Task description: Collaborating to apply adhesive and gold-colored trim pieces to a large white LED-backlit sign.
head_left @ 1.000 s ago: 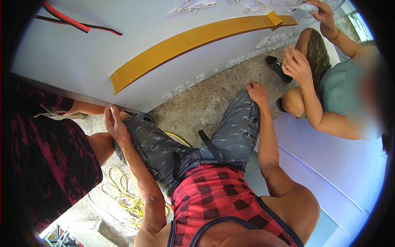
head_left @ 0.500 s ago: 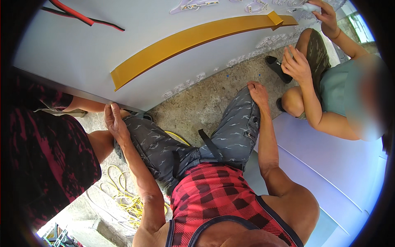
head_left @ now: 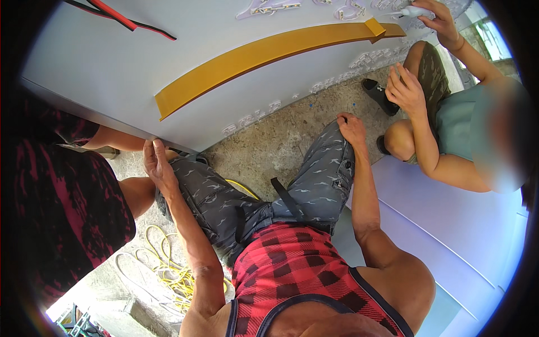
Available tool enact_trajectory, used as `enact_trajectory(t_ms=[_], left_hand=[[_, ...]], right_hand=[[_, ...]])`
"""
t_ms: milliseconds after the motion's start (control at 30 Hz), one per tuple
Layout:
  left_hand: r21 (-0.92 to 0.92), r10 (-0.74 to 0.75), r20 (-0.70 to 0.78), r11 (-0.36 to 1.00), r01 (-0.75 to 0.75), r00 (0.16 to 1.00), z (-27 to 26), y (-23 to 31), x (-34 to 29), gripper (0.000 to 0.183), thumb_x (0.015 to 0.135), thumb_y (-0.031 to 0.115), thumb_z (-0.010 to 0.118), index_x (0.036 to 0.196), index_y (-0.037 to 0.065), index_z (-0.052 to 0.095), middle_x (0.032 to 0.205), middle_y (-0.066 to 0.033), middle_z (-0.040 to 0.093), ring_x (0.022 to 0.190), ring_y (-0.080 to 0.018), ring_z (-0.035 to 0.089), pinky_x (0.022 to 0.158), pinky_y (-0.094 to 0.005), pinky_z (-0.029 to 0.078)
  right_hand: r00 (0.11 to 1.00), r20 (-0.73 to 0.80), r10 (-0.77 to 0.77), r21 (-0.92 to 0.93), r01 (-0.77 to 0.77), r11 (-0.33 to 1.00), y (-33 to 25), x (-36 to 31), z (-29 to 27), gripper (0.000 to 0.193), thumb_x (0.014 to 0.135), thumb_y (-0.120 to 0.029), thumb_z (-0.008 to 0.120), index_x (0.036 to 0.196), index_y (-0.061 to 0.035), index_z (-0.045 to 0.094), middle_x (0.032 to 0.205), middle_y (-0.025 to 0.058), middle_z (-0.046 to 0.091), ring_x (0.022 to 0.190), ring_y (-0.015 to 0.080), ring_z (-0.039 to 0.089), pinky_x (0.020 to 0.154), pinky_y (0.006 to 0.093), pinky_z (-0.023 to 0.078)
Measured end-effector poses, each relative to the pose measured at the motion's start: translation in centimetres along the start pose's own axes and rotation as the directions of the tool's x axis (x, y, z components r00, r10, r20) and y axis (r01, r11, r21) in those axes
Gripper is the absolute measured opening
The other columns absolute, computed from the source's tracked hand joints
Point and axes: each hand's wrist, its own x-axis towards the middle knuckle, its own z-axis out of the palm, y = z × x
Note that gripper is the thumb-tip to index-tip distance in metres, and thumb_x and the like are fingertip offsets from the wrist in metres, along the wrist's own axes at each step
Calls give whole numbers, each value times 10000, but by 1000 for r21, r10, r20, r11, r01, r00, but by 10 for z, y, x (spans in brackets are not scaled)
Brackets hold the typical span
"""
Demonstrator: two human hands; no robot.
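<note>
A large white panel (head_left: 106, 73) stands before me, with a long gold strip (head_left: 252, 59) fixed on its face. My left hand (head_left: 159, 165) is at the panel's lower left edge, thumb and fingertips closed against it; how far the fingers wrap behind is hidden. On my right knee rests my right hand (head_left: 352, 129), empty, its fingers laid loosely over the grey trousers (head_left: 323, 163). At the far right, a co-worker's hand holds a small white squeeze bottle (head_left: 416, 11) near the panel, while that person's other hand (head_left: 405, 90) hangs free in the air.
Red and black wires (head_left: 120, 17) hang over the panel's upper left. Clear raised pieces (head_left: 250, 115) line its lower face. Another person in dark and pink clothes (head_left: 67, 208) stands close on my left. Coiled yellow cord (head_left: 177, 278) lies on the concrete floor (head_left: 264, 140).
The panel's left part, with strip end and wires, has shifted slightly right, and my left hand a little too. The co-worker's bottle has moved slightly left. My right hand stays on my knee.
</note>
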Motion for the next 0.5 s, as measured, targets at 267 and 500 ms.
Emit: enact_trajectory(t_ms=[267,500], left_hand=[[-18,2,-46,1000,-3,999,-3,10,3,428,1021,314,430,1262,-22,541,1013,-79,624,903,-132,573,801,-270,449],[80,-84,-30,993,86,996,-20,-29,9,372,1003,272,470,1179,-37,579,1038,-108,645,927,-184,599,830,-294,461]], right_hand=[[980,189,63,-181,-29,983,-20,1,-16,396,767,-375,578,1065,-147,702,1144,151,647,1080,338,598,915,413,471],[957,259,132,-202,-80,976,-15,3,-16,450,791,-423,563,1110,-131,685,1233,133,601,1155,324,554,952,415,457]])
